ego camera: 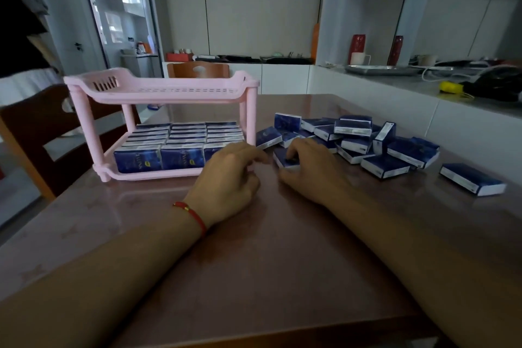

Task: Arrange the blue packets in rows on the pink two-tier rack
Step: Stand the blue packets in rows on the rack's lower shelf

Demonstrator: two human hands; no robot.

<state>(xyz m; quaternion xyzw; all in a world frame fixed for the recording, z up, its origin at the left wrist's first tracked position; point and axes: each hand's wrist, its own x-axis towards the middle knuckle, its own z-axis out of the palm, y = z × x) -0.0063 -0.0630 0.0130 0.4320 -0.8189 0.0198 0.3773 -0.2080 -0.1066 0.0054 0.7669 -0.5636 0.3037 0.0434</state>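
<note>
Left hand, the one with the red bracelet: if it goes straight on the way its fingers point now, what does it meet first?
The left hand points forward and slightly right, so it would probably first meet the pink rack's front right post, or the packets on the lower tier beside it. Depth is unclear.

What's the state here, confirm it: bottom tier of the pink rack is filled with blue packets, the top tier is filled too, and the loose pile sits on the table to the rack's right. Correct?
Not quite. The head view shows the top tier of the pink rack holding no packets. The bottom tier is filled with rows of blue packets, and the loose pile sits on the table to the rack's right.
</note>
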